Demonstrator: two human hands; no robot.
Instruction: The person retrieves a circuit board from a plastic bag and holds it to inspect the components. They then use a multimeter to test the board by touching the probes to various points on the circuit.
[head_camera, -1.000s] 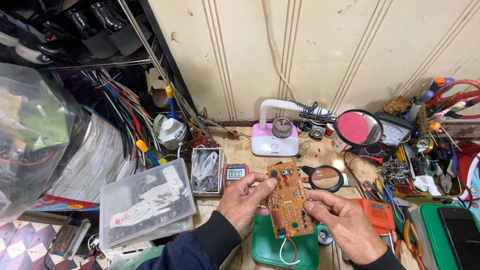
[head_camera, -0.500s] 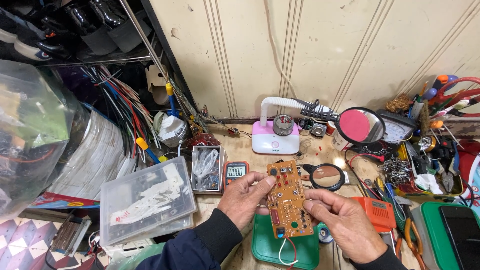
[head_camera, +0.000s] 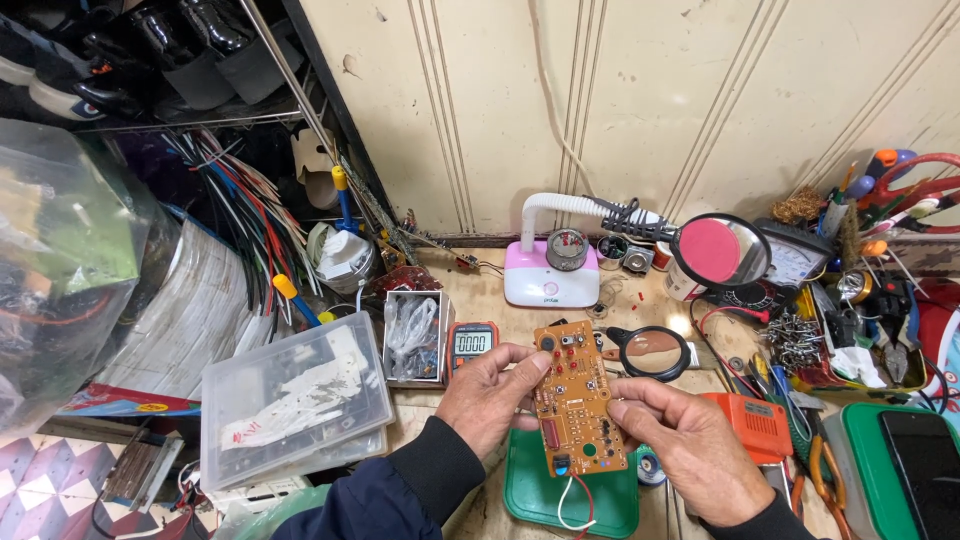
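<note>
both hands grip an orange circuit board (head_camera: 578, 398) above the tabletop (head_camera: 480, 300): left hand (head_camera: 490, 393) clamped on its left edge, right hand (head_camera: 680, 445) pinching its right edge.

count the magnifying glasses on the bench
2. A small black-rimmed magnifying glass lies on the bench just right of the orange circuit board. A larger round magnifier stands behind it by the pink-based lamp. Clutter at right may hide more.
</note>
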